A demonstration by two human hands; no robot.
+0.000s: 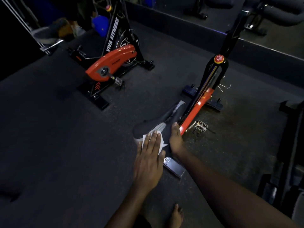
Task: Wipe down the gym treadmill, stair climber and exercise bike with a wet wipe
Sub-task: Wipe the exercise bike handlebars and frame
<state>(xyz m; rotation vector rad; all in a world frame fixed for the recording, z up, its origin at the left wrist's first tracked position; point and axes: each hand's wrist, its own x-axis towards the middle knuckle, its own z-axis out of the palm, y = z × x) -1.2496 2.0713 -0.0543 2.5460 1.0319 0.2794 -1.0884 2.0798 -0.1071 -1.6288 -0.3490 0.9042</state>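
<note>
1. Left hand (148, 160) flat, fingers straight, pressing the wet wipe (162, 143) onto the saddle (148, 127) of the exercise bike (197, 106); right hand (176, 140) holds the saddle's side, fingers hidden.
2. Risk: wipe may bunch or slip off the saddle's rear edge under a long stroke; saddle could swivel if the grip slackens.
3. Pedal (200, 126) just beside right hand; open floor (65, 145) leftward.

A gym's cycling room is shown: a red-and-black spin bike (113, 63), marked with the lettering (112, 35) "VIVA FITNESS", is stood on dark speckled rubber flooring (62, 132), and a second bike (205, 94) of the same colours is set near it. More machine frames (254, 24) are seen beyond a low raised ledge (181, 29) at the back.
</note>
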